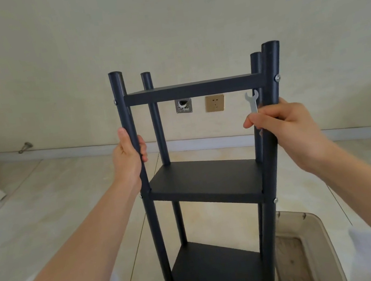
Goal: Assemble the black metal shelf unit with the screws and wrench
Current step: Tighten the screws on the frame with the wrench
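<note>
The black metal shelf unit (206, 180) stands upright in front of me, with three shelves between four round posts. Silver screw heads (277, 77) show on the near posts at the shelf joints. My left hand (131, 156) grips the near left post between the top and middle shelves. My right hand (283, 125) is wrapped around the near right post at the same height and also pinches a small silver wrench (252, 102), whose open jaw points up.
A beige tray (316, 248) lies on the tiled floor at the shelf's lower right. On the wall behind are a gold socket (215, 103) and a metal box (183, 105). White furniture edges stand at far left and far right.
</note>
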A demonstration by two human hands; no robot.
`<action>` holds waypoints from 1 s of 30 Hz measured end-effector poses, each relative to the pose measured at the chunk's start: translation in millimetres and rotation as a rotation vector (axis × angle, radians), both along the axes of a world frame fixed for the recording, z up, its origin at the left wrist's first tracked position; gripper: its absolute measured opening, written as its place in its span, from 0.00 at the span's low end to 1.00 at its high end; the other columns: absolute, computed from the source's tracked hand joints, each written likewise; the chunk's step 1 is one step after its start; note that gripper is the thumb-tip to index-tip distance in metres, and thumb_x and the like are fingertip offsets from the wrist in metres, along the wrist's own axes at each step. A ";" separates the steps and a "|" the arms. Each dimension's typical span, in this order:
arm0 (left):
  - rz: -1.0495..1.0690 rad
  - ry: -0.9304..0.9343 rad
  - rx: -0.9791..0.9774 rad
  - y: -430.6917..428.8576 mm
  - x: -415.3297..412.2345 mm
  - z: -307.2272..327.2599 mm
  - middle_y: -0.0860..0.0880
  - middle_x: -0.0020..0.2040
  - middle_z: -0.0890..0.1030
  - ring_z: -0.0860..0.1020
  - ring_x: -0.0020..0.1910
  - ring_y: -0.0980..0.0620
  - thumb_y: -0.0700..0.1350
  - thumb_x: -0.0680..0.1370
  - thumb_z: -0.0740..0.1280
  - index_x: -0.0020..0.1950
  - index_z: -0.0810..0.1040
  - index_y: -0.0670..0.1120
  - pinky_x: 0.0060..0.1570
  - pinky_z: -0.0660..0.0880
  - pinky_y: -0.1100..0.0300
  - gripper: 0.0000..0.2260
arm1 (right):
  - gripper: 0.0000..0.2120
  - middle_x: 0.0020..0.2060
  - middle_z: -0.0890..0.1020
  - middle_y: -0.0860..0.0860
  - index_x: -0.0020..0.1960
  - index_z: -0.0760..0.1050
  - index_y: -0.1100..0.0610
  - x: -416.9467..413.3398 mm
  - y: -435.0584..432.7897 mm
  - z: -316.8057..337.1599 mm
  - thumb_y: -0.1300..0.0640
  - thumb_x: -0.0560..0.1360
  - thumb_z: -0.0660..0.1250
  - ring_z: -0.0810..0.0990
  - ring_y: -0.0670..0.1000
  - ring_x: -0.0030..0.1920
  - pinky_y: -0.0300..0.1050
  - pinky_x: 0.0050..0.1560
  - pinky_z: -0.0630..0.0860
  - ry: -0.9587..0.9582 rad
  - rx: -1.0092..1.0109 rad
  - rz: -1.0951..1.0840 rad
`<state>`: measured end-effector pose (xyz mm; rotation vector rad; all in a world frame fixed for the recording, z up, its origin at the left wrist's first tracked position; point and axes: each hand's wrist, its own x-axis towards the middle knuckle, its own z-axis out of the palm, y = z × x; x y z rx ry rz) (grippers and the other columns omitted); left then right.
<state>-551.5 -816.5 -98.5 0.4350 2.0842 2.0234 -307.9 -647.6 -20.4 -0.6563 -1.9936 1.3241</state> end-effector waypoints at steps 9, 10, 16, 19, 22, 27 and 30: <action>0.041 -0.008 -0.032 12.2 -9.1 0.5 0.52 0.34 0.75 0.73 0.34 0.55 0.65 0.83 0.47 0.44 0.76 0.50 0.46 0.72 0.57 0.26 | 0.11 0.36 0.73 0.39 0.36 0.86 0.50 5.3 -3.5 1.8 0.57 0.76 0.70 0.73 0.45 0.44 0.42 0.50 0.68 0.068 -0.059 0.108; 0.049 0.002 -0.048 14.9 -10.2 2.4 0.52 0.37 0.76 0.74 0.36 0.55 0.64 0.84 0.46 0.48 0.77 0.50 0.49 0.72 0.56 0.26 | 0.11 0.36 0.74 0.39 0.36 0.86 0.50 5.3 -5.1 2.7 0.57 0.76 0.71 0.73 0.44 0.44 0.40 0.48 0.69 0.080 -0.064 0.130; 0.076 0.073 -0.231 24.6 -0.5 6.6 0.48 0.71 0.71 0.70 0.70 0.49 0.56 0.86 0.49 0.78 0.61 0.46 0.67 0.64 0.55 0.23 | 0.11 0.49 0.84 0.42 0.39 0.87 0.47 3.9 -12.2 9.3 0.58 0.77 0.70 0.79 0.46 0.56 0.39 0.49 0.74 0.069 -0.056 0.272; 0.053 0.107 -0.331 24.2 14.3 10.7 0.46 0.80 0.61 0.61 0.78 0.44 0.57 0.86 0.50 0.82 0.51 0.46 0.74 0.59 0.51 0.28 | 0.10 0.50 0.85 0.44 0.41 0.87 0.48 5.4 -9.1 13.4 0.57 0.77 0.69 0.80 0.42 0.53 0.46 0.58 0.73 0.031 -0.065 0.302; -0.004 0.130 -0.441 21.1 39.5 14.3 0.48 0.84 0.49 0.53 0.81 0.45 0.61 0.84 0.50 0.83 0.43 0.49 0.77 0.53 0.48 0.32 | 0.06 0.53 0.85 0.48 0.42 0.87 0.50 6.9 -5.4 16.3 0.54 0.74 0.71 0.79 0.45 0.60 0.53 0.69 0.69 0.013 -0.064 0.329; -0.358 0.191 -0.420 23.5 96.9 18.9 0.58 0.81 0.58 0.57 0.79 0.54 0.66 0.82 0.48 0.82 0.53 0.58 0.71 0.53 0.59 0.29 | 0.07 0.54 0.85 0.43 0.42 0.87 0.49 2.5 -10.5 22.0 0.54 0.74 0.70 0.78 0.44 0.63 0.54 0.72 0.67 0.010 -0.019 0.380; -0.690 0.132 -0.298 22.2 124.7 29.3 0.71 0.65 0.75 0.70 0.67 0.69 0.71 0.78 0.48 0.65 0.69 0.74 0.68 0.61 0.62 0.19 | 0.08 0.54 0.85 0.46 0.42 0.87 0.51 -3.1 -18.7 26.9 0.53 0.73 0.68 0.78 0.42 0.63 0.51 0.70 0.69 0.057 -0.018 0.406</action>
